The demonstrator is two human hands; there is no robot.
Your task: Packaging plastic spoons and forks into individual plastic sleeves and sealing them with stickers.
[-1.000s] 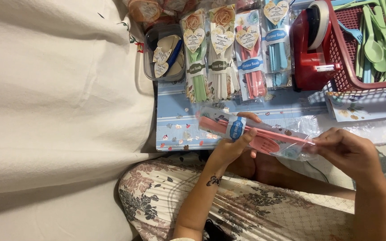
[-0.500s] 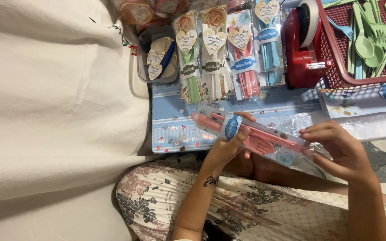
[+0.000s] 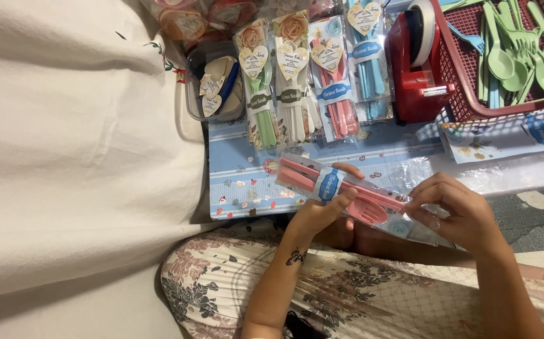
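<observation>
Left hand [image 3: 316,213] clamps the pink cutlery pack [image 3: 347,191] mid-length, right hand [image 3: 457,210] pinches its open end, seemingly folding; keep the flap flat.

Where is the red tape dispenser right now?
In the head view, the red tape dispenser stands top right of centre, between the packed blue cutlery set on its left and the red basket on its right.

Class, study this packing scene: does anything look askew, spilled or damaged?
Nothing stands out. The left hand and right hand hold a pink cutlery packet slantwise; four finished packets lie side by side, and green cutlery sits inside the red basket.
</observation>
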